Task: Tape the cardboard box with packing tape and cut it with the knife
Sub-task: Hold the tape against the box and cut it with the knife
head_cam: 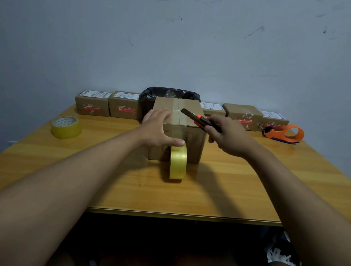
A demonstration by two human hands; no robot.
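Single view, head-worn wide-angle camera. Faces forward and slightly down across a wooden table (249, 194) toward a grey wall (178, 37) filling the upper half. Forearms enter from the lower corners; table edge near, lower centre. No second view.

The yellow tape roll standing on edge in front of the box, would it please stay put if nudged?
Probably not: the yellow tape roll stands on its round rim on the smooth wooden table, so it would likely roll or topple. Its tape tail seems attached to the brown cardboard box, perhaps limiting travel.
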